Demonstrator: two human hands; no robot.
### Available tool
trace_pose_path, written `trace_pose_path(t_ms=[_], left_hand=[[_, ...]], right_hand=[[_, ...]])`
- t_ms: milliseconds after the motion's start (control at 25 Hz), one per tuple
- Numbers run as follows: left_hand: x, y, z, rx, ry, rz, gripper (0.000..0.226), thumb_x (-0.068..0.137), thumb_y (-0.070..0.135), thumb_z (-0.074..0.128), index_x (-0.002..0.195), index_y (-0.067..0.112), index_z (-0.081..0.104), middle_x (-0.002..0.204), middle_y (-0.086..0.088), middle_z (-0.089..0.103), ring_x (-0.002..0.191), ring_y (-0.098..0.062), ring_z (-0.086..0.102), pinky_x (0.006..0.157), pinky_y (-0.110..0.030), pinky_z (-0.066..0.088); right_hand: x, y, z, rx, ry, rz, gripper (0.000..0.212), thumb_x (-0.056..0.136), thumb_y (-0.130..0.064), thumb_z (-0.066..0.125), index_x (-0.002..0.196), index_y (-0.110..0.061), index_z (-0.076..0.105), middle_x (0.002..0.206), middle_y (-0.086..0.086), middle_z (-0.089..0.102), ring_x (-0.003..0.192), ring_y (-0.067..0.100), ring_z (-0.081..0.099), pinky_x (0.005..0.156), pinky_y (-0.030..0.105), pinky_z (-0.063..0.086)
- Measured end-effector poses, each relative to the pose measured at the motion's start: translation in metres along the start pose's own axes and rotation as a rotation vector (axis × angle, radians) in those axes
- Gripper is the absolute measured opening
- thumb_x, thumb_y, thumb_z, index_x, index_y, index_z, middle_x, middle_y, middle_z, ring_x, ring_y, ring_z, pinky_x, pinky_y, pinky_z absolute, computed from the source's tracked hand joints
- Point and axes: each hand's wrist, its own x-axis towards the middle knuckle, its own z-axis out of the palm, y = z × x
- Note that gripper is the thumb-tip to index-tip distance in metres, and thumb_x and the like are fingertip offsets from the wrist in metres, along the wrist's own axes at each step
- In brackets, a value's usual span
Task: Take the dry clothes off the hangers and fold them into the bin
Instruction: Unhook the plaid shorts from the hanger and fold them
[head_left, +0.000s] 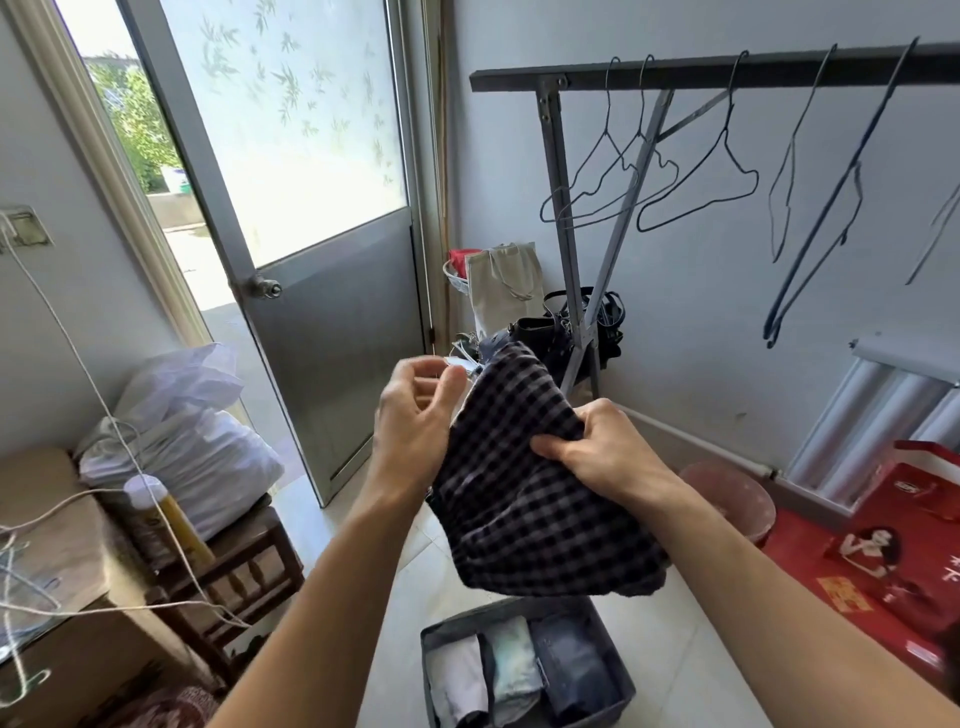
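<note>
Checked garment in grip of right hand, left hand slack, empty alongside, bin below, bare hangers behind.

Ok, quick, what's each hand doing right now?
Left hand: fingers curled beside the checked garment; grip cannot be told.
Right hand: holding the checked garment.

Daylight is pouring in through the frosted glass door panel with its leaf print, which is blowing out almost white, and through the sunlit doorway gap beside it. The pale blue wall is sitting evenly lit, carrying only soft shadows. The left hand is smearing with motion blur, and the dark checked cloth is softening along its top edge. The black metal rail is bowing as wide-angle stretch is pulling the corners.
</note>
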Motion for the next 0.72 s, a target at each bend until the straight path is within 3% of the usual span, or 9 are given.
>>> trace_pose_path(t_ms=[80, 160, 240, 320, 400, 480, 520, 640, 720], left_hand=[[-0.015, -0.012, 0.008, -0.061, -0.085, -0.083, 0.017, 0.095, 0.034, 0.059, 0.101, 0.019, 0.064, 0.093, -0.003, 0.068, 0.079, -0.013, 0.063, 0.062, -0.020, 0.051], [-0.023, -0.035, 0.016, -0.044, -0.121, -0.158, 0.018, 0.094, 0.040, 0.061, 0.100, 0.024, 0.066, 0.098, -0.002, 0.069, 0.092, -0.016, 0.066, 0.080, -0.031, 0.056], [-0.026, -0.057, 0.022, 0.027, -0.086, -0.156, 0.022, 0.089, 0.049, 0.059, 0.104, 0.035, 0.067, 0.110, 0.005, 0.065, 0.110, -0.018, 0.060, 0.099, -0.041, 0.049], [-0.027, -0.065, 0.026, 0.070, -0.065, -0.175, 0.023, 0.095, 0.045, 0.054, 0.117, 0.045, 0.061, 0.124, 0.014, 0.053, 0.126, -0.017, 0.045, 0.113, -0.043, 0.035], [-0.026, -0.068, 0.028, 0.011, -0.074, -0.236, 0.039, 0.100, 0.043, 0.047, 0.139, 0.047, 0.043, 0.136, 0.017, 0.037, 0.135, -0.013, 0.031, 0.119, -0.042, 0.025], [-0.022, -0.068, 0.030, -0.167, -0.104, -0.332, 0.065, 0.091, 0.064, 0.047, 0.149, 0.044, 0.024, 0.147, 0.013, 0.028, 0.138, -0.011, 0.029, 0.119, -0.044, 0.024], [-0.020, -0.068, 0.030, -0.283, -0.126, -0.379, 0.079, 0.083, 0.075, 0.048, 0.150, 0.042, 0.023, 0.152, 0.008, 0.033, 0.139, -0.014, 0.035, 0.117, -0.046, 0.029], [-0.020, -0.063, 0.025, -0.638, -0.213, -0.529, 0.077, 0.082, 0.070, 0.049, 0.140, 0.019, 0.047, 0.131, -0.009, 0.064, 0.118, -0.026, 0.063, 0.102, -0.046, 0.048], [-0.023, -0.059, 0.019, -0.806, -0.283, -0.605, 0.076, 0.079, 0.066, 0.055, 0.131, 0.011, 0.059, 0.127, -0.015, 0.066, 0.115, -0.031, 0.064, 0.099, -0.046, 0.049]], right_hand=[[0.003, -0.001, 0.006, -0.054, 0.061, -0.013, 0.014, 0.086, -0.024, 0.071, 0.077, -0.015, 0.075, 0.077, -0.003, 0.075, 0.073, 0.012, 0.072, 0.081, 0.037, 0.057], [0.006, -0.004, 0.013, -0.077, 0.101, -0.035, 0.014, 0.086, -0.028, 0.070, 0.080, -0.017, 0.076, 0.080, -0.005, 0.075, 0.077, 0.013, 0.071, 0.081, 0.037, 0.057], [0.007, -0.006, 0.015, -0.032, 0.127, -0.039, 0.017, 0.087, -0.031, 0.069, 0.079, -0.017, 0.076, 0.079, -0.005, 0.075, 0.077, 0.013, 0.071, 0.081, 0.037, 0.057], [0.008, -0.008, 0.017, 0.108, 0.128, -0.008, 0.022, 0.089, -0.030, 0.068, 0.077, -0.013, 0.075, 0.078, -0.002, 0.075, 0.075, 0.014, 0.072, 0.080, 0.038, 0.058], [0.007, -0.013, 0.019, 0.366, 0.084, 0.052, 0.019, 0.091, -0.025, 0.067, 0.080, -0.010, 0.074, 0.081, 0.003, 0.076, 0.078, 0.018, 0.074, 0.079, 0.038, 0.059], [0.005, -0.018, 0.020, 0.642, 0.014, 0.121, 0.018, 0.093, -0.018, 0.064, 0.087, -0.003, 0.072, 0.087, 0.011, 0.076, 0.079, 0.023, 0.074, 0.073, 0.035, 0.060], [0.005, -0.020, 0.018, 0.748, -0.024, 0.151, 0.018, 0.094, -0.017, 0.062, 0.091, -0.001, 0.070, 0.089, 0.014, 0.075, 0.078, 0.025, 0.074, 0.069, 0.033, 0.060], [0.006, -0.019, 0.014, 0.933, -0.122, 0.247, 0.023, 0.095, -0.018, 0.059, 0.097, 0.003, 0.068, 0.090, 0.017, 0.075, 0.075, 0.027, 0.074, 0.064, 0.033, 0.061], [0.008, -0.014, 0.013, 0.997, -0.172, 0.298, 0.026, 0.092, -0.022, 0.060, 0.099, 0.002, 0.068, 0.093, 0.017, 0.075, 0.077, 0.028, 0.073, 0.070, 0.036, 0.061]])
